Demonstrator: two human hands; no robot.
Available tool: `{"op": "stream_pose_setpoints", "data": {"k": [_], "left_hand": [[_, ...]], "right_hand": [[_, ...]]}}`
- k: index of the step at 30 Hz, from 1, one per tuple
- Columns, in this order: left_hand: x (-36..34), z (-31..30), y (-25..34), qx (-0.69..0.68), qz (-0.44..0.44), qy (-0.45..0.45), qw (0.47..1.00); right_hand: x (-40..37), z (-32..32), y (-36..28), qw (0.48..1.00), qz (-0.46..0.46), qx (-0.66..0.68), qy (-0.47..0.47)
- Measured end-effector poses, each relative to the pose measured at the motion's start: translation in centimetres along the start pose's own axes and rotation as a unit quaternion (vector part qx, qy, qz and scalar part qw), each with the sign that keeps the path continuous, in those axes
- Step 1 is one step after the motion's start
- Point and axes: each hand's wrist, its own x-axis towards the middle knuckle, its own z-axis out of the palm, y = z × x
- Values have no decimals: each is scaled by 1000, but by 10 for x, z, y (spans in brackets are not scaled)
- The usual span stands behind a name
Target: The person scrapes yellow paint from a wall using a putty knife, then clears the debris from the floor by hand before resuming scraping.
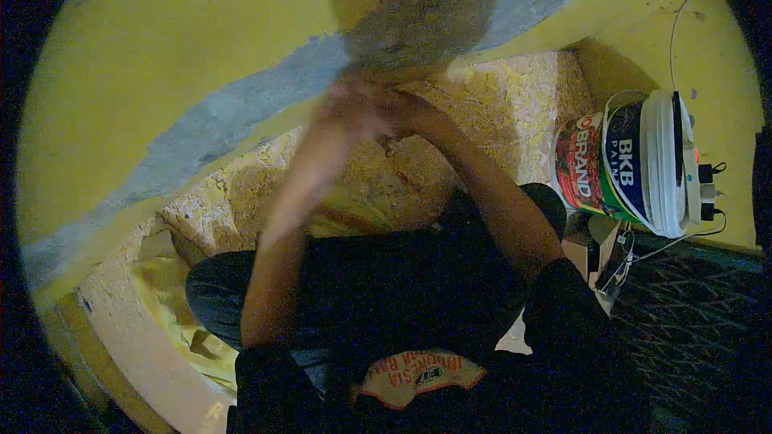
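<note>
My left hand [344, 108] and my right hand [408, 115] meet in front of me, close to the foot of the wall. Motion smears the left one, and the fingers of both overlap in shadow. Whether anything is between them I cannot make out. Below and around them spreads a rough, mottled chipboard-like surface [503, 100]. Under my forearms, a yellowish sheet [354, 213] shows in front of my crossed legs.
A paint bucket [619, 157] stands to my right, with plugs [709, 193] and cables at its lid. Beyond my hands rises a yellow wall [201, 32] with a grey patch [241, 108]. A dark patterned mat [683, 305] lies at the lower right.
</note>
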Motion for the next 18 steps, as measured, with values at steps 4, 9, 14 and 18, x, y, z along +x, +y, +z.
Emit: {"op": "stream_pose_setpoints", "data": {"k": [4, 9, 14, 18], "left_hand": [[4, -18, 35, -49, 51, 92, 993], [-31, 23, 16, 95, 85, -186, 974], [6, -20, 6, -113, -163, -48, 979], [-20, 0, 48, 21, -29, -9, 999]], "right_hand": [[11, -24, -12, 892, 290, -85, -337], [-22, -14, -4, 688, 502, 503, -150], [-4, -9, -26, 867, 401, 242, -167], [17, -21, -30, 874, 351, -101, -320]]}}
